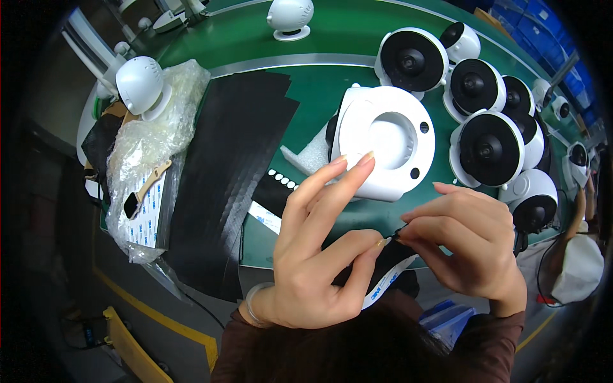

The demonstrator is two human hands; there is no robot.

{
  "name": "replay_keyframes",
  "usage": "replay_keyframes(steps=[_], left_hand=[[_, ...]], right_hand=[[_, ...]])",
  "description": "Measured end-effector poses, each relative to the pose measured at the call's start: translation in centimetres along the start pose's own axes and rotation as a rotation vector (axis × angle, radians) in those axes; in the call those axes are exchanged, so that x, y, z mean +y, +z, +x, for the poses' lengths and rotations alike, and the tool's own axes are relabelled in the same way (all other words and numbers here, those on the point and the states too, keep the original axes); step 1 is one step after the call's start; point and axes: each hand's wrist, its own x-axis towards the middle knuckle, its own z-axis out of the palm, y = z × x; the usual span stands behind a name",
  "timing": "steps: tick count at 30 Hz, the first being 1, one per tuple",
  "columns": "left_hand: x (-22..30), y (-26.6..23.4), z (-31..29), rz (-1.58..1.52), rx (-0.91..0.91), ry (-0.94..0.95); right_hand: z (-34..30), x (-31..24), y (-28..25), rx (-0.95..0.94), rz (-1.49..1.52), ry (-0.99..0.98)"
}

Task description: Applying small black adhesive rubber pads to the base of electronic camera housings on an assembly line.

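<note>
Head view: I look out from the person's head through the left of two side-by-side fisheye cameras, upright and unmirrored.
Facing: down and forward over the green table (pixel 345 48), with floor (pixel 128 274) showing at lower left.
Hands: the left hand (pixel 319 268) and right hand (pixel 466 236) are close beneath my lens; brown sleeves (pixel 498 345) come in from the lower edge.
White housing: just past the hands (pixel 386 137), seen from above.
Blue bins: well off, at the upper right (pixel 536 32).
Metal strip: bowed across the table (pixel 300 59) by my wide lens; the picture darkens toward its sides.
</note>
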Motion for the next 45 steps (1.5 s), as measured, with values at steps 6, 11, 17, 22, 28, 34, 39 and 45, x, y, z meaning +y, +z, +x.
replay_keyframes(steps=[6, 11, 17, 22, 28, 34, 39, 45], left_hand=[[-1.0, 0.3, -0.2, -0.009, 0.077, -0.073], [-1.7, 0.9, -0.4, -0.056, -0.006, -0.092], [-1.9, 1.4, -0.3, -0.027, 0.03, -0.041], [-2.2, 1.6, -0.4, -0.026, 0.031, -0.04], [-2.7, 1.5, -0.6, -0.032, 0.044, -0.026], [-2.6, 1.1, -0.5, -0.063, 0.021, -0.028], [-2.6, 0.9, -0.6, -0.064, 0.022, -0.027], [-2.7, 1.1, -0.4, -0.076, 0.019, -0.015]], right_hand=[[1.0, 0.0, -1.0, -0.014, 0.197, 0.133], [3.4, 1.2, 1.0, 0.11, 0.377, 0.401], [4.9, 0.8, 1.5, 0.005, 0.451, 0.551], [5.2, 0.5, 1.6, -0.042, 0.438, 0.617], [5.4, 0.1, 1.8, 0.009, 0.482, 0.69], [5.5, -0.1, 1.8, 0.006, 0.396, 0.61], [5.8, -0.1, 1.6, -0.053, 0.434, 0.639], [5.9, 0.3, 1.4, -0.064, 0.505, 0.717]])
